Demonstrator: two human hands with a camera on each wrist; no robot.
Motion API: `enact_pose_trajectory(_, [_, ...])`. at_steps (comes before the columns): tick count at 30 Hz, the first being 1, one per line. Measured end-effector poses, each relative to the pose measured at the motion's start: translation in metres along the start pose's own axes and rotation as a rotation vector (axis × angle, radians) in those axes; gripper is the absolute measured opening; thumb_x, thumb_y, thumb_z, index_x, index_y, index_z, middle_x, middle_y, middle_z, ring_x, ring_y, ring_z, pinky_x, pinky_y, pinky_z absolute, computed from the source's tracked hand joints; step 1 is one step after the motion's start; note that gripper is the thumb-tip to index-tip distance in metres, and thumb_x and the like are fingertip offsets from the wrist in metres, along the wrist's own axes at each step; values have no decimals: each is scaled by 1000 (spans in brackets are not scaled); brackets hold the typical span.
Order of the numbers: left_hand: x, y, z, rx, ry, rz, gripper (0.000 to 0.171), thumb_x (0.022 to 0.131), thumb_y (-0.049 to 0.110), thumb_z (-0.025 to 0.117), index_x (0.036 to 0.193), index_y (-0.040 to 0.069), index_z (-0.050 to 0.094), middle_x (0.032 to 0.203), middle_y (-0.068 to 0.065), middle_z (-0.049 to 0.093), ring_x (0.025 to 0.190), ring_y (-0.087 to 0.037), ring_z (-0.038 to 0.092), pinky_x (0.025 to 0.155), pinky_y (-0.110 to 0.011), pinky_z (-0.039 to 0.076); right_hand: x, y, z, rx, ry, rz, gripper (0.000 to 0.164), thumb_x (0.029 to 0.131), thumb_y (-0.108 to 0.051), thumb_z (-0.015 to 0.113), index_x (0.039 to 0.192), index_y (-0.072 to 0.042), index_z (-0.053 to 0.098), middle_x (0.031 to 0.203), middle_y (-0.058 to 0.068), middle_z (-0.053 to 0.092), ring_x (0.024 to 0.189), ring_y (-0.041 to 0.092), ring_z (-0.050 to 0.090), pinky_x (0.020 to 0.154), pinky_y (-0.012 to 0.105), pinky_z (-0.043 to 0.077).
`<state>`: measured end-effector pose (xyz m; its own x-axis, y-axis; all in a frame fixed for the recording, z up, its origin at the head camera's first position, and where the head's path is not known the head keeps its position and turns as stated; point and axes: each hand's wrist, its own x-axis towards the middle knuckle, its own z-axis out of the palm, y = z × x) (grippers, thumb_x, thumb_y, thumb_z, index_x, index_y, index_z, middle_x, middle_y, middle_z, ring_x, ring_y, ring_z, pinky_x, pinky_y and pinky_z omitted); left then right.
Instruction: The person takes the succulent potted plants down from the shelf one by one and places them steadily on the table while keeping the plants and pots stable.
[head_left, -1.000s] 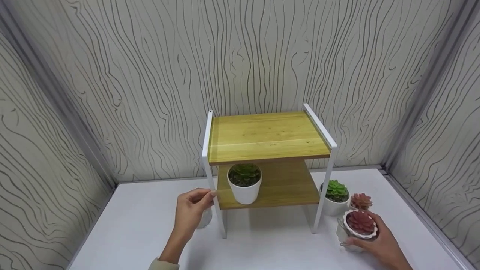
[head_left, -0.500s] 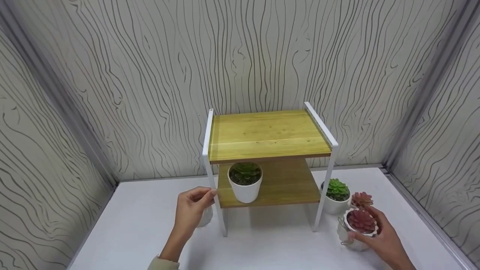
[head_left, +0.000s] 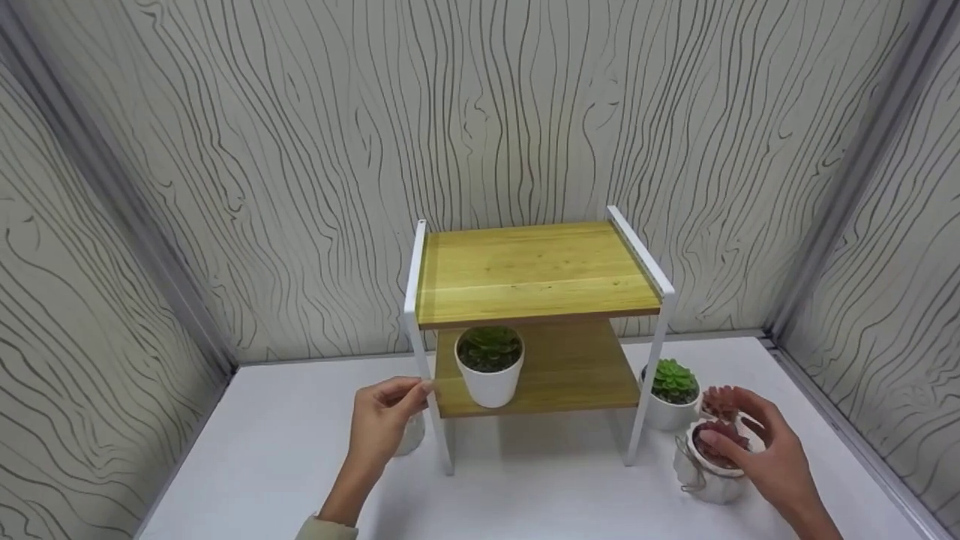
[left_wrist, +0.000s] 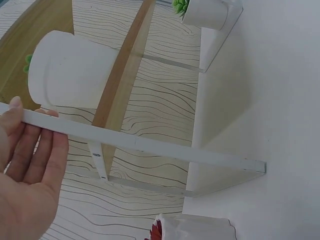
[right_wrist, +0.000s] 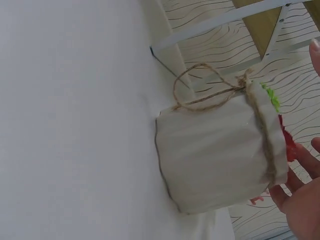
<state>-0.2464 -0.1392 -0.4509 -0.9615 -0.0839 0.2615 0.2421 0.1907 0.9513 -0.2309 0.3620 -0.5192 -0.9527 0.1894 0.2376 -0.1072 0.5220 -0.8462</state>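
At a small two-tier shelf with wooden boards and white metal legs, my left hand pinches the front left leg between thumb and fingers. My right hand hovers with loosely bent fingers over a wrinkled white pot tied with twine. A dark red succulent grows in that pot, partly covered by the thumb. Behind it shows a pinkish succulent, its pot hidden. In the right wrist view, fingertips lie close by the pot's rim; whether they touch the plant I cannot tell.
A white pot with a dark green succulent stands on the lower board. Beside the shelf's right leg is a bright green succulent in a white pot. Another white pot with red leaves stands left of the shelf, mostly behind my left hand.
My right hand has let go of the twine-tied pot's rim, its fingers lifting and shifting back toward the pinkish succulent. The pot stays about in place. My left hand has not moved.
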Motion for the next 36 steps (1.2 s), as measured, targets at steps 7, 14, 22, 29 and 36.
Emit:
enact_pose_trajectory(7, [-2, 5, 0, 41, 35, -12, 21, 84, 36, 77, 90, 16, 78, 92, -7, 77, 84, -17, 73, 77, -22, 61, 0, -22, 0, 71, 18, -136, 76, 86, -22, 77, 149, -13, 35, 142, 19, 48, 124, -3, 47, 93, -4, 34])
enact_pose_trajectory(14, [-5, 8, 3, 47, 89, -36, 21, 81, 37, 80, 89, 19, 78, 90, -1, 77, 85, -11, 72, 77, -20, 59, 0, -46, 2, 186, 18, -265, 74, 85, -5, 75, 148, -8, 36, 137, 25, 53, 116, -8, 55, 96, 6, 44])
enact_pose_trajectory(22, [-10, 15, 10, 26, 169, -6, 22, 81, 25, 81, 97, 11, 73, 94, -7, 75, 84, -19, 72, 70, -18, 61, 2, -68, 5, 282, -23, -300, 60, 85, 2, 72, 140, -3, 46, 134, 25, 57, 115, 1, 62, 91, 7, 51])
enact_pose_trajectory(29, [-18, 24, 18, 72, 258, 62, 35, 78, 30, 84, 105, 15, 67, 95, -5, 70, 85, -19, 71, 77, -29, 62, 8, -86, 7, 386, -107, -435, 59, 86, 9, 68, 139, 9, 41, 134, 32, 52, 122, 15, 61, 99, 16, 52])
enact_pose_trajectory(36, [-28, 37, 31, 101, 352, 51, 44, 76, 34, 85, 104, 13, 58, 98, -6, 62, 87, -16, 65, 77, -25, 60, 13, -101, 10, 382, -94, -452, 57, 84, 7, 71, 135, 12, 45, 129, 34, 55, 118, 20, 65, 96, 20, 54])
